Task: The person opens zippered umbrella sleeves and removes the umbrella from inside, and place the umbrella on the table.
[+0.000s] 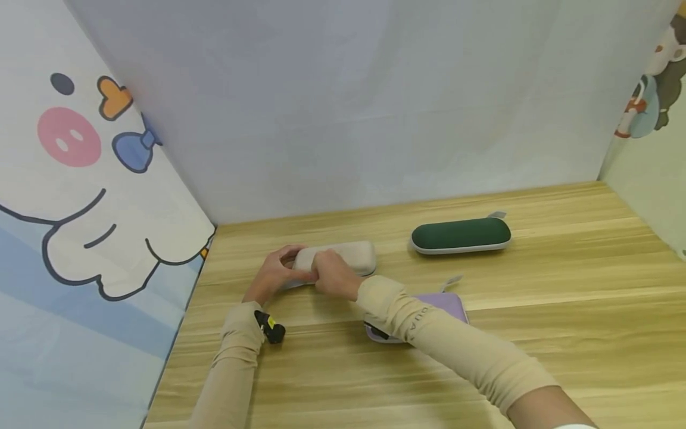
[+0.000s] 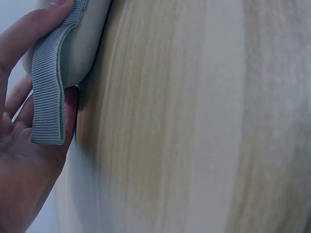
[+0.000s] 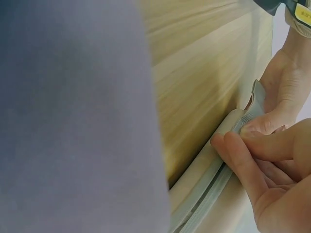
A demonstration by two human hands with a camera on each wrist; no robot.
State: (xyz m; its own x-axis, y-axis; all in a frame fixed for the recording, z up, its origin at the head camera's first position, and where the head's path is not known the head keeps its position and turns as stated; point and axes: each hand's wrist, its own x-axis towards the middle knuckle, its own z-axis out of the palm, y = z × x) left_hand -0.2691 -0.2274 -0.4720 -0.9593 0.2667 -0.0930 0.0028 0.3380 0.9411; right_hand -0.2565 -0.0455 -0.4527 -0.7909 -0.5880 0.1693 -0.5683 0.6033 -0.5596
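Bare left hand point(image 1: 270, 274) and bare right hand point(image 1: 334, 275) close together, fingers bent.
The left forearm point(image 1: 234, 357), in wrinkled beige fabric, extends from 7 o'clock, its hand gripping with the thumb toward 3 o'clock; the right forearm point(image 1: 455, 347), in lettered beige fabric, slants in from 4 o'clock, its thumb and forefinger pinched just beside the left thumb point(image 3: 265, 124).

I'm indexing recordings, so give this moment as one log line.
left hand: grips beige case; right hand: pinches at zipper; green case, purple case: on table
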